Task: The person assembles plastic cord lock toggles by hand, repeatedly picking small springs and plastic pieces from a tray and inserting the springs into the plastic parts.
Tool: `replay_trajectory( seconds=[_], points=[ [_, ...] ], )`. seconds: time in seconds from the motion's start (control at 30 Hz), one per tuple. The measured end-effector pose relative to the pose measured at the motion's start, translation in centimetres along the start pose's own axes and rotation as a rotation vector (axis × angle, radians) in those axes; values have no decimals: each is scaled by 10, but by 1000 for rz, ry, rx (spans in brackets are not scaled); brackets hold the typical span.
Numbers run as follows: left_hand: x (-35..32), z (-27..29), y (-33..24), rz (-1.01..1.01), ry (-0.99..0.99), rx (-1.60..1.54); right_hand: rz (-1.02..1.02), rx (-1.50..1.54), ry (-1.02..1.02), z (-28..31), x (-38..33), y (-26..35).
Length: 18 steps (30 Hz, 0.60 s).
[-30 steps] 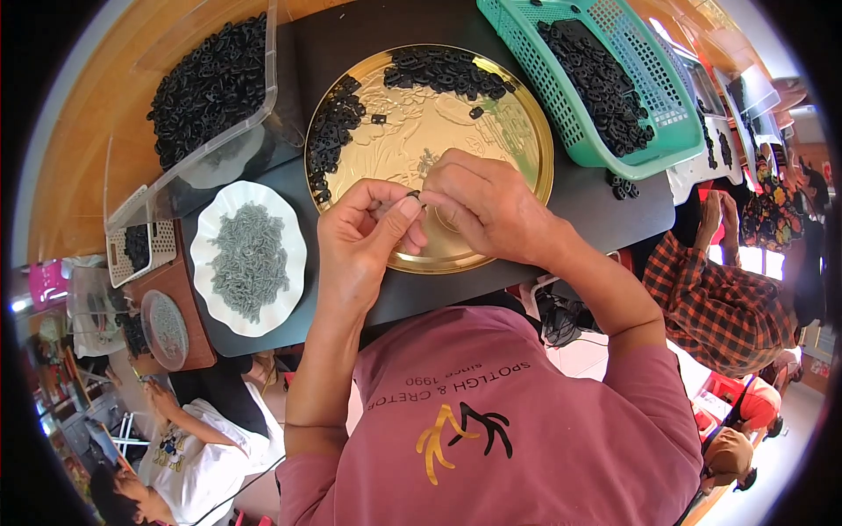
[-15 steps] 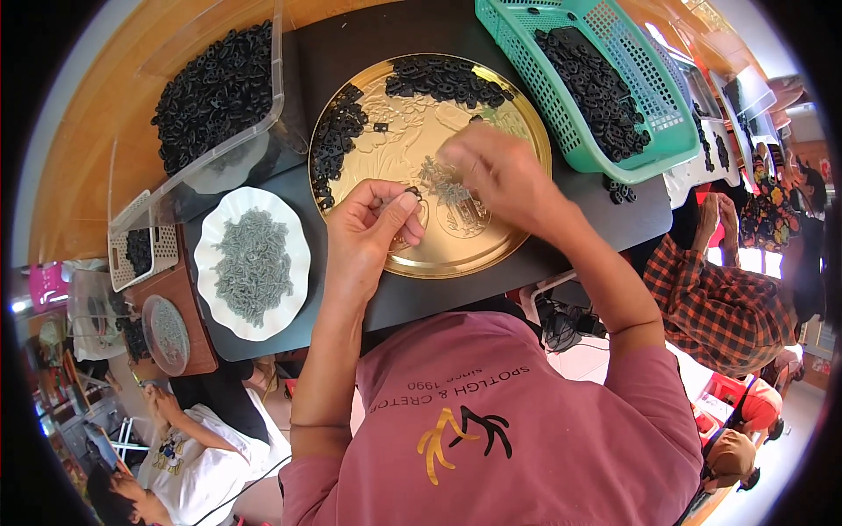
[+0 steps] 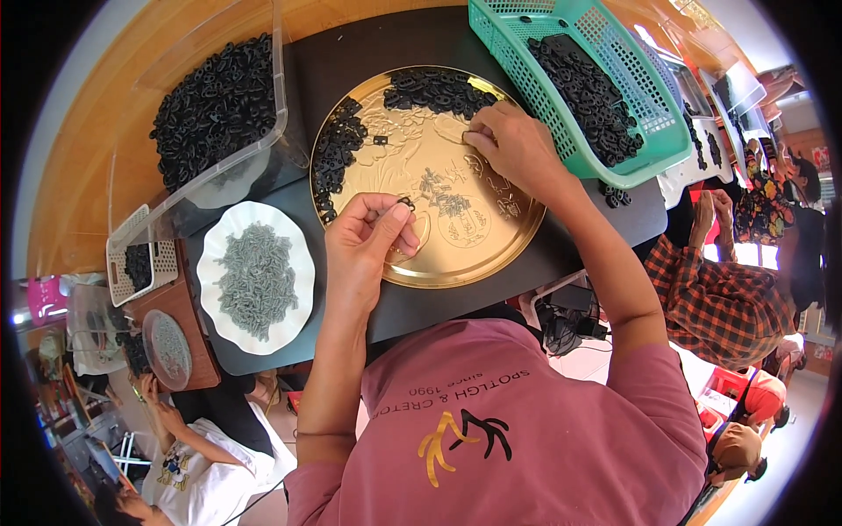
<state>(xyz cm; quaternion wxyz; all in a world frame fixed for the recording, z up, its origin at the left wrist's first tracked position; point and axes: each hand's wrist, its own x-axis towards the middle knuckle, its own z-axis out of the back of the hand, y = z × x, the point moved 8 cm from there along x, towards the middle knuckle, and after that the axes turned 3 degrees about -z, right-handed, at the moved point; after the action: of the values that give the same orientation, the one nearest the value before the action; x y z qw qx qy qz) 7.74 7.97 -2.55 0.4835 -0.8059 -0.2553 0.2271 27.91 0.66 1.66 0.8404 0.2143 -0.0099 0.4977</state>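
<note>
- One round gold tray (image 3: 474, 254) on the dark desk (image 3: 351, 61); black pieces heaped along its far and left rim.
- One clear tub (image 3: 219, 105) and one white plate (image 3: 254, 276) left of the tray; one green basket (image 3: 579, 88) to its right.
- Left hand (image 3: 364, 250) over the tray's near-left rim, fingertips pinching one small black piece (image 3: 406, 203).
- Right hand (image 3: 513, 145) at the tray's far-right rim, fingers curled on the black pieces; grip unclear.

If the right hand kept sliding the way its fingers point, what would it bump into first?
The right hand points toward the tray's far-left side, so it would probably meet the pile of small black parts on the gold tray first.
</note>
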Motion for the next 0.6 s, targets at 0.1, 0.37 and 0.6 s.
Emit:
replay_trajectory(
  seconds=[0.1,0.37,0.6],
  points=[
    [0,-1,0,8,-7,-15,-27,82,75,-6,2,-1],
    [1,0,-1,-6,-11,-43,57,139,83,-11,7,9],
    [0,0,-1,-13,-4,-17,83,134,-32,-16,34,43]
  ],
)
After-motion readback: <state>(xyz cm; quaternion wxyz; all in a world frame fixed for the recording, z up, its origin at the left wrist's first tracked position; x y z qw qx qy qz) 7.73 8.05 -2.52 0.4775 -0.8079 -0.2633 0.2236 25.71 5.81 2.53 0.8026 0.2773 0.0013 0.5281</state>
